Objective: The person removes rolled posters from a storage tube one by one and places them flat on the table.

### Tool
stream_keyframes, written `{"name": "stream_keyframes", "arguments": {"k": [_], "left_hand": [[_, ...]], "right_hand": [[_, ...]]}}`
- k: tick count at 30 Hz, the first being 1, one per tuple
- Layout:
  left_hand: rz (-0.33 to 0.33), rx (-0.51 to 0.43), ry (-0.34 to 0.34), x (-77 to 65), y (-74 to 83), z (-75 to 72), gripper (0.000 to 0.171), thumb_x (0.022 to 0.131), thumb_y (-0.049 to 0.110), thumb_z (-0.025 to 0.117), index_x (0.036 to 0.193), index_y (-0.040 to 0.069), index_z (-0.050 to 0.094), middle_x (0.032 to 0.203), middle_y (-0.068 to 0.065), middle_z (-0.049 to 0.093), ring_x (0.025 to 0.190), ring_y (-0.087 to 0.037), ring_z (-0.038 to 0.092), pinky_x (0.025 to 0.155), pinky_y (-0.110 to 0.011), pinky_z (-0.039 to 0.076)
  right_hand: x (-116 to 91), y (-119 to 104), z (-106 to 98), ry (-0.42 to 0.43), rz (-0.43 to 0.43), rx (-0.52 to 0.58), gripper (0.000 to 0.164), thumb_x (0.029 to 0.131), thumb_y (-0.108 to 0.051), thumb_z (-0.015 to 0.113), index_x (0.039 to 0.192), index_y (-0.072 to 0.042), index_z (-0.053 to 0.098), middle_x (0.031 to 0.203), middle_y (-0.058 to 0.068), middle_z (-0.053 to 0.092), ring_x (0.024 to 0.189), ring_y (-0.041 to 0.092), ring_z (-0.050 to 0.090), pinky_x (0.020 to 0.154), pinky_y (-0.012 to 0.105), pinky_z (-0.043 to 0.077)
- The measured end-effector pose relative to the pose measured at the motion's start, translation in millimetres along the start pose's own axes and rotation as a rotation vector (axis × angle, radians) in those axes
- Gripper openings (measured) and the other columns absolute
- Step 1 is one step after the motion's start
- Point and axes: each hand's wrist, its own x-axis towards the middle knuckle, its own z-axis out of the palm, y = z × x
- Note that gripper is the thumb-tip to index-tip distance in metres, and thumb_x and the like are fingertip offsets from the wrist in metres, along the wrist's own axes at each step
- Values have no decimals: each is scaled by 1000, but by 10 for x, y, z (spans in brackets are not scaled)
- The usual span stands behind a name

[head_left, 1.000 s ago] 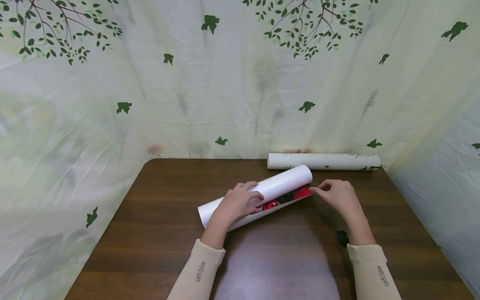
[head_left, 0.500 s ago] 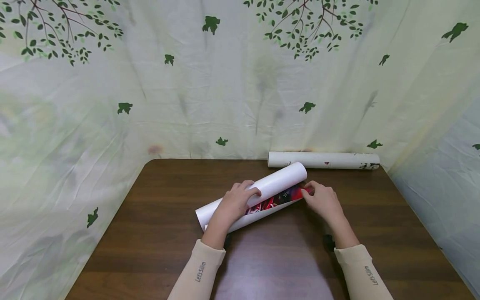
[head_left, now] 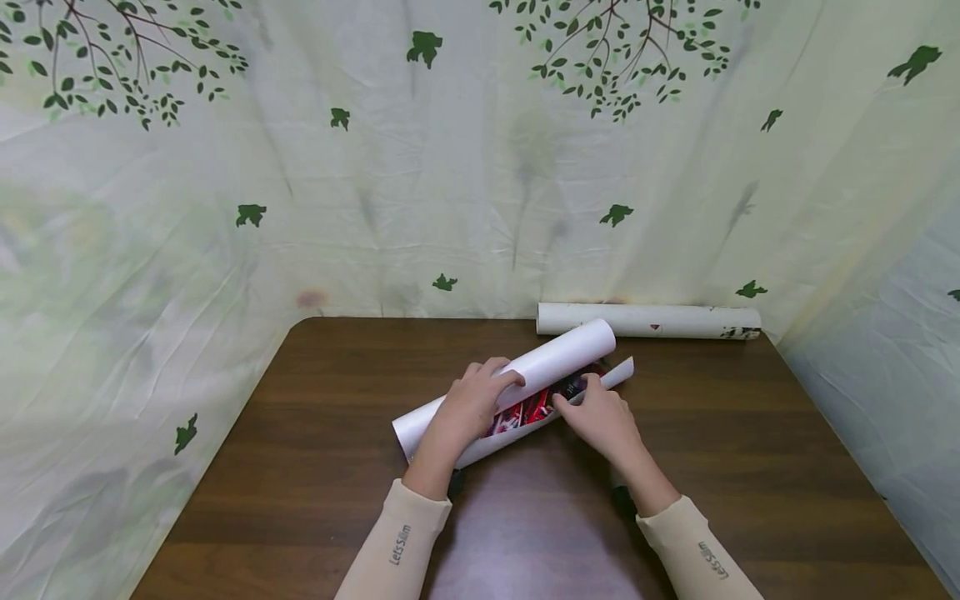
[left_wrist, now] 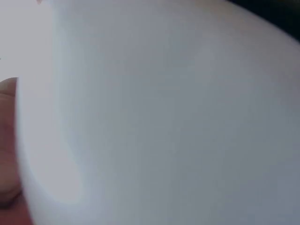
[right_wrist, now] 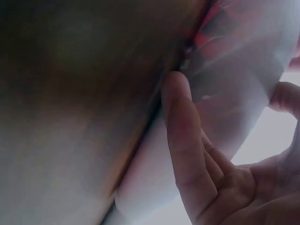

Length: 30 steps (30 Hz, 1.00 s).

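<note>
A white-backed rolled poster point(head_left: 558, 358) lies slantwise on the table, its loose flap point(head_left: 618, 372) standing away from the roll. Between roll and flap shows the glossy red and black printed side point(head_left: 536, 407). My left hand point(head_left: 472, 404) grips the roll at its middle; in the left wrist view the white paper point(left_wrist: 154, 112) fills most of the picture, a finger at its left edge. My right hand point(head_left: 603, 421) is at the flap's edge. In the right wrist view its fingers point(right_wrist: 183, 136) lie fairly straight against the sheet, the thumb point(right_wrist: 283, 97) apart at the edge.
A second white roll point(head_left: 648, 321) with small dark and red prints lies along the back edge of the brown wooden table point(head_left: 315, 400). Behind it hangs a pale curtain point(head_left: 480, 167) with green leaf prints.
My right hand has let go of the poster's right corner and moved left and nearer along the flap. That corner now curls up on its own. My left hand has stayed on the roll.
</note>
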Motion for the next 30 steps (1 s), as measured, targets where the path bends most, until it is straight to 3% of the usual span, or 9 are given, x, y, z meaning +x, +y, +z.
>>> {"name": "stream_keyframes", "arguments": {"k": [2,5,10,16,19,22,26,28,30], "left_hand": [[0,-13,5,-7,-13,-29,48,95,-4,70,130,29,69,153,-8,57,130,-40,59,93,-62,57],[18,-51,14,-29,-52,-93,44,98,-2,68,128,29,72,152,-11,56,129,-40,58,97,-58,57],[29,-186,8,-84,-151,-252,32,102,3,65,117,25,82,153,-17,52,131,-41,55,108,-54,53],[-46,-398,23,-113,-251,-394,35,107,4,55,121,24,80,160,-15,42,143,-37,48,116,-54,47],[-23,-458,68,-101,-272,-400,36,108,2,52,127,19,77,160,-18,41,144,-39,47,118,-54,45],[3,-496,103,-81,-262,-375,36,109,2,51,131,17,75,159,-18,42,144,-40,46,117,-55,46],[37,-516,124,-52,-216,-323,36,108,2,52,134,16,73,157,-19,44,142,-40,49,113,-55,50],[47,-530,128,-41,-190,-309,37,108,1,52,135,15,72,157,-18,45,142,-40,50,112,-55,51],[50,-542,131,-31,-171,-305,39,108,0,51,137,15,71,158,-18,45,143,-39,50,113,-55,50]], "right_hand": [[-5,-8,-14,3,-10,3,72,94,-44,65,147,2,50,116,26,73,94,39,70,77,49,56],[-3,0,-67,-9,-43,0,71,91,-31,65,151,2,46,93,19,73,76,31,65,65,41,50],[17,60,-186,3,-105,18,71,94,-18,61,158,-2,39,65,7,59,56,22,49,53,33,40],[73,133,-266,154,-179,182,64,97,-7,54,159,-18,46,58,3,47,52,18,41,51,31,38],[94,145,-272,242,-136,326,59,101,-8,49,158,-23,50,61,2,42,54,17,38,51,29,37],[105,151,-257,289,-68,475,55,105,-12,46,158,-24,51,73,6,47,53,15,39,50,28,40],[122,163,-207,217,-20,613,54,109,-20,50,162,-24,43,100,18,60,57,17,58,55,30,56],[134,176,-187,165,-19,583,58,109,-22,51,165,-23,38,111,24,63,69,19,64,60,31,59],[146,190,-175,130,-24,534,61,108,-22,51,167,-24,33,115,29,62,75,26,61,63,32,56]]}}
